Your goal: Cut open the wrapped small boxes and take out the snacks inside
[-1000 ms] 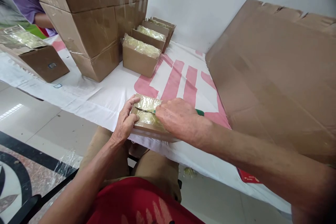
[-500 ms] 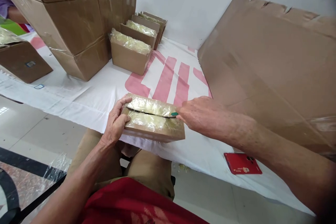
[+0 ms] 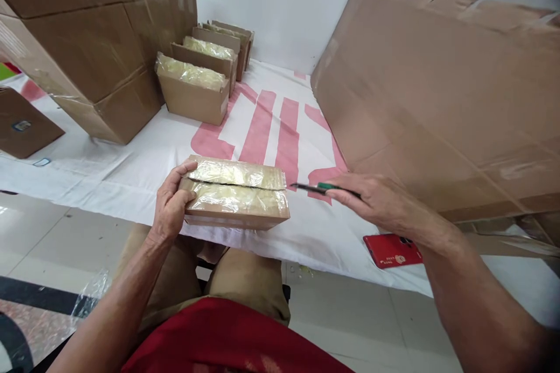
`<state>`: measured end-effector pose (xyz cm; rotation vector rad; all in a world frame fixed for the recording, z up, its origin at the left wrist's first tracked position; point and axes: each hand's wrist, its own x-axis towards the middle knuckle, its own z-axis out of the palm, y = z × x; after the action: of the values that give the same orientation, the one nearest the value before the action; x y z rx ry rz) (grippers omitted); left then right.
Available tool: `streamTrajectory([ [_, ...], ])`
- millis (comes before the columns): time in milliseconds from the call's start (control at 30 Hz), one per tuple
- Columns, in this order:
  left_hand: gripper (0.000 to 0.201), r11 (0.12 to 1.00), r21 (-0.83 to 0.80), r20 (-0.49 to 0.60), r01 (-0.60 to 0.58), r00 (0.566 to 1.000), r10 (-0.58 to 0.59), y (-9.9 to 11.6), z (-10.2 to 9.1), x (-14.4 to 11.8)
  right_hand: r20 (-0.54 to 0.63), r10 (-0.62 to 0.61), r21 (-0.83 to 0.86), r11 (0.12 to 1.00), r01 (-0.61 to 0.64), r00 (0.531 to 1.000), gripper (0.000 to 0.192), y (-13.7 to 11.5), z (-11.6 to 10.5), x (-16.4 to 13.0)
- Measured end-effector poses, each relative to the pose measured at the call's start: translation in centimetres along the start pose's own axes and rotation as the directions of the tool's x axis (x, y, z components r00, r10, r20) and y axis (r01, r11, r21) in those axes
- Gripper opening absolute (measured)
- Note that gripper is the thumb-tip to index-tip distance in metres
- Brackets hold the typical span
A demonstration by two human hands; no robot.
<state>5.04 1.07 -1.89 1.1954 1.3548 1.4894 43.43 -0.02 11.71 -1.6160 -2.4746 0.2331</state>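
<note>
A small cardboard box [image 3: 238, 220] sits at the table's front edge, its top covered in clear tape with a dark slit running lengthwise. My left hand [image 3: 172, 199] grips its left end, thumb on the near side and fingers on the far side. To the right of the box, my right hand [image 3: 371, 201] is closed around a utility knife [image 3: 326, 187] with a green part on its dark body. The blade points left, just short of the box's right end and apart from it.
Several opened boxes [image 3: 192, 99] with yellowish plastic-wrapped contents line up behind. Big taped cartons [image 3: 87, 52] stand at left. A large cardboard sheet [image 3: 437, 99] leans at right. A red phone [image 3: 392, 251] lies near the front edge of the white tablecloth [image 3: 131, 172].
My right hand has drawn the knife out of the box's slit and away to the right, so its blade shows. My left hand still holds the box. The view has shifted a little.
</note>
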Motion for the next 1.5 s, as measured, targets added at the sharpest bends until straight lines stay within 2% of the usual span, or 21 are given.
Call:
streamTrajectory([
  [67, 0.06, 1.0, 0.012, -0.001, -0.026, 1.0, 0.026, 0.0, 0.0, -0.1, -0.042, 0.121, 0.108, 0.987, -0.116, 0.992, 0.041, 0.6, 1.4, -0.7],
  [133, 0.065, 0.998, 0.015, -0.012, -0.057, 0.998, 0.057, 0.1, -0.1, -0.6, -0.081, 0.22, 0.148, 0.967, -0.207, 0.972, 0.041, 1.3, 4.1, -1.2],
  [300, 0.064, 0.99, 0.107, 0.001, -0.095, 0.995, 0.096, 0.6, -1.2, -2.7, -0.078, 0.267, -0.09, 0.958, -0.274, 0.96, 0.037, 2.3, 12.3, -1.3],
  [367, 0.062, 0.979, 0.167, 0.002, -0.117, 0.993, 0.119, 0.7, -1.9, -3.4, -0.051, 0.267, -0.167, 0.948, -0.271, 0.962, 0.034, 2.4, 14.3, -1.3],
  [433, 0.057, 0.967, 0.21, 0.009, -0.146, 0.989, 0.147, 0.6, -2.4, -3.9, -0.029, 0.259, -0.187, 0.947, -0.26, 0.965, 0.031, 2.5, 15.1, -1.3],
  [500, 0.051, 0.964, 0.222, 0.029, -0.148, 0.989, 0.145, 0.7, -2.5, -4.1, -0.038, 0.245, -0.122, 0.961, -0.248, 0.969, 0.031, 2.6, 14.8, -1.3],
  [600, 0.049, 0.987, 0.127, 0.023, -0.101, 0.995, 0.099, 1.1, -2.2, -4.1, -0.108, 0.218, 0.144, 0.969, -0.202, 0.97, 0.036, 1.7, 13.1, -1.1],
  [700, 0.048, 1.0, -0.021, 0.008, -0.017, 1.0, 0.018, 1.6, -1.8, -3.9, -0.174, 0.186, 0.402, 0.91, -0.103, 0.967, 0.038, -0.4, 10.8, -0.6],
  [767, 0.044, 0.997, -0.064, 0.03, 0.052, 0.998, -0.05, 1.8, -1.8, -3.7, -0.193, 0.147, 0.493, 0.87, -0.034, 0.97, 0.041, -1.9, 9.5, 0.1],
  [900, 0.04, 0.992, -0.055, 0.111, 0.114, 0.988, -0.107, 2.1, -2.3, -3.6, -0.126, 0.072, 0.629, 0.777, 0.023, 0.989, 0.048, -3.1, 8.3, 1.8],
  [1067, 0.04, 0.996, -0.072, 0.149, 0.045, 0.988, -0.034, 2.4, -3.1, -3.6, -0.015, 0.052, 0.785, 0.62, -0.02, 0.999, 0.048, -2.3, 8.3, 3.3],
  [1133, 0.039, 0.996, -0.083, 0.175, 0.015, 0.985, -0.001, 2.5, -3.5, -3.2, -0.009, 0.072, 0.784, 0.619, -0.038, 0.997, 0.051, -2.3, 8.0, 3.6],
  [1233, 0.036, 0.995, -0.103, 0.225, -0.016, 0.974, 0.039, 2.7, -4.2, -2.0, -0.036, 0.061, 0.667, 0.744, -0.022, 0.997, 0.05, -2.9, 7.3, 4.2],
  [1367, 0.037, 0.993, -0.115, 0.295, -0.037, 0.953, 0.07, 3.1, -5.1, -0.2, -0.073, 0.005, 0.48, 0.877, 0.03, 0.997, 0.061, -4.6, 6.9, 6.0],
  [1433, 0.038, 0.991, -0.126, 0.322, -0.05, 0.943, 0.088, 3.2, -5.4, 0.3, -0.11, -0.02, 0.391, 0.918, 0.062, 0.994, 0.053, -5.4, 7.0, 7.2],
  [1500, 0.038, 0.988, -0.142, 0.337, -0.06, 0.936, 0.105, 3.1, -5.7, 0.6, -0.179, -0.045, 0.324, 0.941, 0.102, 0.983, 0.036, -6.1, 7.0, 8.4],
])
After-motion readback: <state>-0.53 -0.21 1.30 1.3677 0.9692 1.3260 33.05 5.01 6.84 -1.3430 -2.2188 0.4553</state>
